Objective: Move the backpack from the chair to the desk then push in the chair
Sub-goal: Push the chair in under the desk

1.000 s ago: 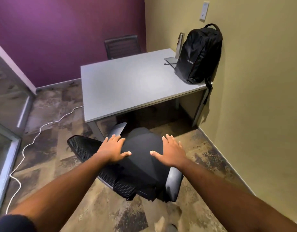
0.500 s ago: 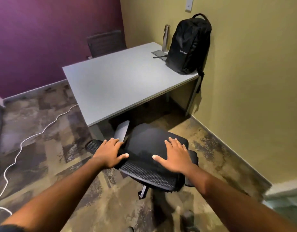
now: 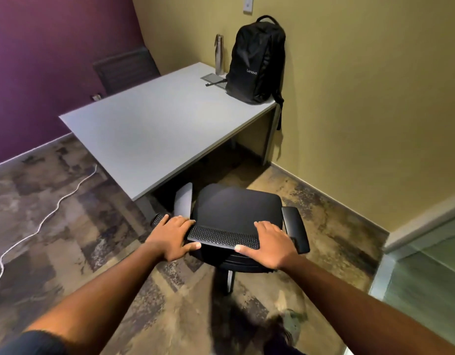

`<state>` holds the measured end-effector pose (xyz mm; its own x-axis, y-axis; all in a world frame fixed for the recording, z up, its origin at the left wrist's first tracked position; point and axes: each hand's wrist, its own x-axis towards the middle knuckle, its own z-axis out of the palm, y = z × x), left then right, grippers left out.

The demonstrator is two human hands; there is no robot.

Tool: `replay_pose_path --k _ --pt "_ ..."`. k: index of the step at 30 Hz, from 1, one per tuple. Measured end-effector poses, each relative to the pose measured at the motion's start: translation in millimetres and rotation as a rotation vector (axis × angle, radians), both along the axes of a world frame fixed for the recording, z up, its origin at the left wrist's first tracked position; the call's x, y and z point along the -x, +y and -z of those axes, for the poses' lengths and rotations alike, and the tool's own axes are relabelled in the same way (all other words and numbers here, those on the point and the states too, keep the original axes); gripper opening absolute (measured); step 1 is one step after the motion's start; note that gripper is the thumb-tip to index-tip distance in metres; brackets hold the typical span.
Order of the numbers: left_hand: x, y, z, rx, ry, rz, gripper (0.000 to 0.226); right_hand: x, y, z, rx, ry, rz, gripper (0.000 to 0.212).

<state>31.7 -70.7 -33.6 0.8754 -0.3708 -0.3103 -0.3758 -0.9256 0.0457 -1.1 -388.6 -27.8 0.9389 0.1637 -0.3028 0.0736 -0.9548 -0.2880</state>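
Your backpack stands upright on the far right corner of the worktop, its back against the yellow wall, with one strap hanging over the worktop edge. That placement looks deliberate: the wall props it so it cannot tip. A bottle stands just beside it on its left, and a flat grey item lies on the worktop in front of the bottle. The first part of the task reads as done.

The chair faces the worktop with its seat outside the near edge, so it is not yet pushed in. It is lined up with the open space beneath, right of the near leg, which suits a straight push.

Your left hand sits on the left end of the mesh backrest top; its fingers are curled over the rim and the thumb presses the near face, so it is gripping the backrest. Your right hand takes the right end the same way, fingers draped over the top and thumb along the near edge, also closed on the backrest. Both arms are extended forward and nearly straight, wrists level, hands set well apart. Judged from this, the wide two-handed hold is there to keep the swivel seat from turning as you push.

A white cable lies on the floor to the left, well apart from the chair.
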Motion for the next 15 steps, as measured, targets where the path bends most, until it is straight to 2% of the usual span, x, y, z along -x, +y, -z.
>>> replay_pose_path --k 4,8,12,15 --pt "6 -2 6 -0.024 -0.044 0.021 0.082 11 2 9 0.128 -0.010 -0.061 0.108" --pt "6 1 11 -0.008 -0.067 0.039 0.082 13 8 12 0.226 -0.043 -0.042 0.086" --pt "0 -1 14 -0.014 -0.102 0.076 0.088 17 5 18 0.227 -0.124 -0.028 0.063" --pt "-6 -6 14 0.001 -0.107 0.102 0.080 19 -2 22 0.198 -0.219 -0.058 0.046"
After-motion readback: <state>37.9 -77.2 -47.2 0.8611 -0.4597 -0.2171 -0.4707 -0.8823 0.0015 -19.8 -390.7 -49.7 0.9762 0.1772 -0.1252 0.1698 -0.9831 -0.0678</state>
